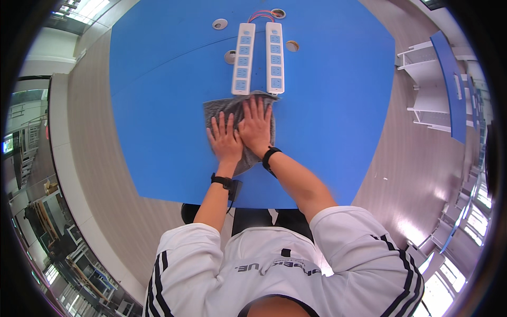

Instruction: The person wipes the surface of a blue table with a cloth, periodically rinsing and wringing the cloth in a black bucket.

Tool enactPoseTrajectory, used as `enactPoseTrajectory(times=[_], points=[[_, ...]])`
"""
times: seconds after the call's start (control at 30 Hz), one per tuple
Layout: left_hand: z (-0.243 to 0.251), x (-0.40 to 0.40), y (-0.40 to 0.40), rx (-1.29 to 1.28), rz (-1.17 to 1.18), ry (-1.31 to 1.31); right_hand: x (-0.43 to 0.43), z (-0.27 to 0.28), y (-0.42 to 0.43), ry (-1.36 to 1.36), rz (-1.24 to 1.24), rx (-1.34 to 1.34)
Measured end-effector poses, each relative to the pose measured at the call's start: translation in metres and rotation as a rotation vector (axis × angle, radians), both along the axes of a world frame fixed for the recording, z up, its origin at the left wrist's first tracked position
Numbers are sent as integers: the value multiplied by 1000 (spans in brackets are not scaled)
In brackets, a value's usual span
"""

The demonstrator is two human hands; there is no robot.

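A grey cloth (218, 106) lies spread and wrinkled on a blue tabletop (166, 119). My left hand (225, 136) presses flat on its left part, fingers spread. Beside it, my right hand (255, 125) lies flat on the cloth's upper right part, its fingertips near the far edge. The two hands touch or nearly touch at the thumbs. Just beyond the cloth are two white power strips, the left one (243, 59) and the right one (275, 59), side by side. The cloth's far edge meets their near ends. Each wrist wears a black band.
Red wires (261, 14) run from the strips' far ends to a round cable hole (279, 14). More round holes (292, 46) open beside the strips. A small black device (235, 190) with a cable is by my left wrist. A folded blue-topped table (449, 87) stands at right.
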State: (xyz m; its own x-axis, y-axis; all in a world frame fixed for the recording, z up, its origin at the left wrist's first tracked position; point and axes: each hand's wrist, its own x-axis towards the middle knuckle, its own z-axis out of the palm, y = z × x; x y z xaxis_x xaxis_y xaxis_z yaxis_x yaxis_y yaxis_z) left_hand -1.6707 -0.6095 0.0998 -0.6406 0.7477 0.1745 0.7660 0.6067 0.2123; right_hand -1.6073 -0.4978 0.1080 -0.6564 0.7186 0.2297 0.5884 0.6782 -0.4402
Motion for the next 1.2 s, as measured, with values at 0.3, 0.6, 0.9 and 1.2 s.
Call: enactPoseTrajectory(times=[0.3, 0.6, 0.9, 1.2], points=[[-16, 64, 26, -54, 270, 105, 85, 0, 23, 29, 346, -30], [-27, 306, 123, -131, 287, 180, 316, -7, 115, 78, 218, -105], [-27, 476, 162, -137, 460, 15, 459, -21, 158, 0, 354, -56], [-27, 505, 199, -32, 725, -22, 464, -13, 195, -77, 533, -13]])
